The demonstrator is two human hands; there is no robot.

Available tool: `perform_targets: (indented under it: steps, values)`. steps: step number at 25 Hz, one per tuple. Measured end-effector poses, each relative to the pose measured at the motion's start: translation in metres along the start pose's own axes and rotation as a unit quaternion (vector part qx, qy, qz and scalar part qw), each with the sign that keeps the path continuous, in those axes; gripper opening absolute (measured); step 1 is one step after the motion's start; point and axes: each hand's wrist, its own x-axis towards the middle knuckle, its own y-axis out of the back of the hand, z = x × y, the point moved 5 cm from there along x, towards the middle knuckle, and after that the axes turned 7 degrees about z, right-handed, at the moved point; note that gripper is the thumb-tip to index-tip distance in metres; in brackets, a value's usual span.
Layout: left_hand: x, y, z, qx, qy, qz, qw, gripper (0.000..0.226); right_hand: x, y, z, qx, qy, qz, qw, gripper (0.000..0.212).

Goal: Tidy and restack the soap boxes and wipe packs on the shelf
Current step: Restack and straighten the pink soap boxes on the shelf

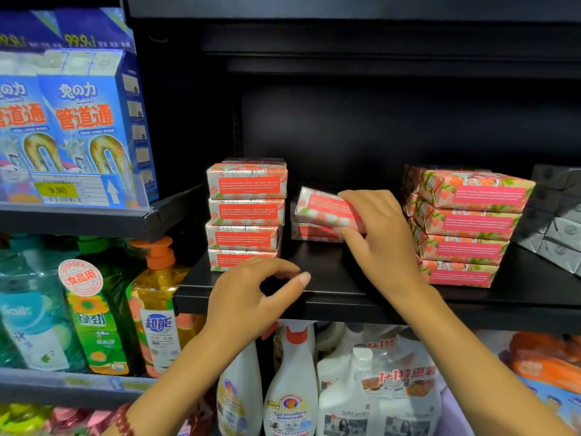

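On the black shelf (330, 294) stand stacks of pink-and-white soap boxes. The left stack (246, 215) is several boxes high. A taller, skewed stack (465, 228) stands at the right. Between them lies a low pile (314, 232). My right hand (380, 234) grips one tilted soap box (327, 209) just above that low pile. In front of the left stack my left hand (251, 294) hovers over the shelf edge, fingers loosely curled, holding nothing.
Grey wrapped packs (556, 215) sit at the far right of the shelf. Blue drain-cleaner boxes (85, 121) fill the upper left shelf. Dish-soap bottles (157, 306) and white spray bottles (289, 391) stand below.
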Motion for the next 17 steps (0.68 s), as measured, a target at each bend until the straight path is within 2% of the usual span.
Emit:
perform_targets:
  steps: [2, 5, 6, 8, 10, 13, 15, 17]
  values:
    - [0.005, 0.003, -0.001, -0.123, 0.074, 0.023, 0.989, 0.028, -0.018, 0.016, -0.016, 0.007, 0.050, 0.049, 0.998, 0.034]
    - [0.015, 0.007, 0.006, -0.280, 0.191, -0.005, 0.941, 0.053, -0.038, 0.032, -0.041, -0.005, 0.174, 0.127, 0.976, 0.027]
    - [0.016, 0.008, 0.009, -0.307, 0.216, -0.032, 0.926, 0.058, -0.042, 0.035, -0.048, -0.012, 0.221, 0.152, 0.963, 0.023]
    - [0.015, 0.009, 0.014, -0.321, 0.228, -0.081, 0.916, 0.049, -0.049, 0.038, -0.058, -0.020, 0.292, 0.181, 0.939, 0.019]
    - [0.013, 0.009, 0.015, -0.322, 0.219, -0.096, 0.916, 0.042, -0.051, 0.038, -0.059, -0.010, 0.314, 0.167, 0.934, 0.017]
    - [0.012, 0.014, 0.013, -0.312, 0.170, -0.029, 0.934, 0.032, -0.050, 0.038, -0.053, 0.030, 0.263, 0.087, 0.960, 0.029]
    - [0.009, 0.014, 0.013, -0.290, 0.121, 0.002, 0.949, 0.030, -0.045, 0.041, -0.042, 0.073, 0.147, 0.051, 0.985, 0.046]
    - [0.006, 0.011, 0.013, -0.318, 0.109, -0.007, 0.942, 0.014, -0.039, 0.041, -0.029, 0.135, -0.017, -0.004, 0.991, 0.062]
